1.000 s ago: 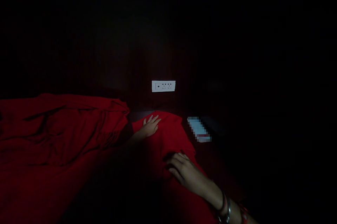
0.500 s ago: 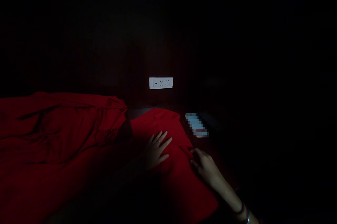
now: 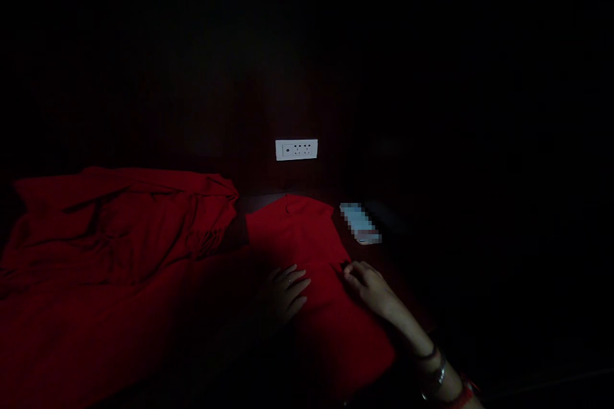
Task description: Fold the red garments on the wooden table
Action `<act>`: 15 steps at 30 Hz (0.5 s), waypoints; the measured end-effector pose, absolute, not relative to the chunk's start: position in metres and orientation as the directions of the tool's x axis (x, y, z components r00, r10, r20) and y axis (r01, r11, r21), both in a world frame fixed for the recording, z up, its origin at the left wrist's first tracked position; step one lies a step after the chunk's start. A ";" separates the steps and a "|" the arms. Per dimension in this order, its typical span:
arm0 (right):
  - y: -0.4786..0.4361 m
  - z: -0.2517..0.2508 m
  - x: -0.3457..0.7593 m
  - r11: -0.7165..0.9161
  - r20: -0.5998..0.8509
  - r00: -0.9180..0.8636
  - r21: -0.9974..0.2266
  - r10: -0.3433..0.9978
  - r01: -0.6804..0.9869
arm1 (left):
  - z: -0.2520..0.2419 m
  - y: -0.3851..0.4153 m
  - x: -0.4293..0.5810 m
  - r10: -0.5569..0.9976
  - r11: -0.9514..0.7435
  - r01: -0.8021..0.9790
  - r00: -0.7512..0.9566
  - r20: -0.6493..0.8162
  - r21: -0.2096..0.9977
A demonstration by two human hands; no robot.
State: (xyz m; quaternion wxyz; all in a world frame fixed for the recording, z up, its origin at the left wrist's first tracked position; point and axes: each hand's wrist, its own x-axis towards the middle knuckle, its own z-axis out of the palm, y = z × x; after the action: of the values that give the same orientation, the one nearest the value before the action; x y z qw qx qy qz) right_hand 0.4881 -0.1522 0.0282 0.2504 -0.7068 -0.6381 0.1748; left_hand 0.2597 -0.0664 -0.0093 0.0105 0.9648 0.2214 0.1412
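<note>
One smooth red cloth [image 3: 295, 239] lies centrally; over it, the left hand [image 3: 286, 294] has its grip spread wide. The right hand [image 3: 373, 287] curls narrow at its edge, hold unclear. Nearby: rumpled red fabric [image 3: 119, 223], pixelated, unreadable phone [image 3: 361, 223], white wall socket [image 3: 296, 150].

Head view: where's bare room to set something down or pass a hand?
Small dark gap at the back between the bunched red cloth and the flat red cloth; narrow strip between the flat red cloth and the pixelated pale object. Crowded: the flat red cloth's middle, left hand over it, right hand at its right edge. Far right: too dark to tell.
</note>
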 end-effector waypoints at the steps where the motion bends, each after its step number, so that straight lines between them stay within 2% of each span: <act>1: -0.150 0.028 0.489 -0.069 0.058 0.127 -0.592 0.990 0.803 | -0.009 -0.068 0.261 0.440 -0.897 0.433 0.855 0.275 0.088; 8: -0.140 0.022 0.489 -0.210 -0.033 0.238 -0.602 0.971 0.771 | -0.012 -0.065 0.264 0.389 -0.921 0.386 0.894 0.221 0.062; 12: -0.141 0.022 0.488 -0.207 0.040 0.276 -0.562 0.960 0.801 | -0.011 -0.065 0.262 0.383 -0.922 0.384 0.897 0.219 0.040; 15: -0.144 0.026 0.492 -0.259 0.106 0.340 -0.455 0.934 0.852 | -0.007 -0.067 0.258 0.370 -0.926 0.377 0.900 0.232 0.012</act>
State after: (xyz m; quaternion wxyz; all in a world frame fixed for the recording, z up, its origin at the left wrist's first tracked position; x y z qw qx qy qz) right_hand 0.4923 -0.1444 0.0256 0.2220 -0.7879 -0.5668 0.0926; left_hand 0.2577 -0.0674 -0.0071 -0.0164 0.9745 0.1915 0.1158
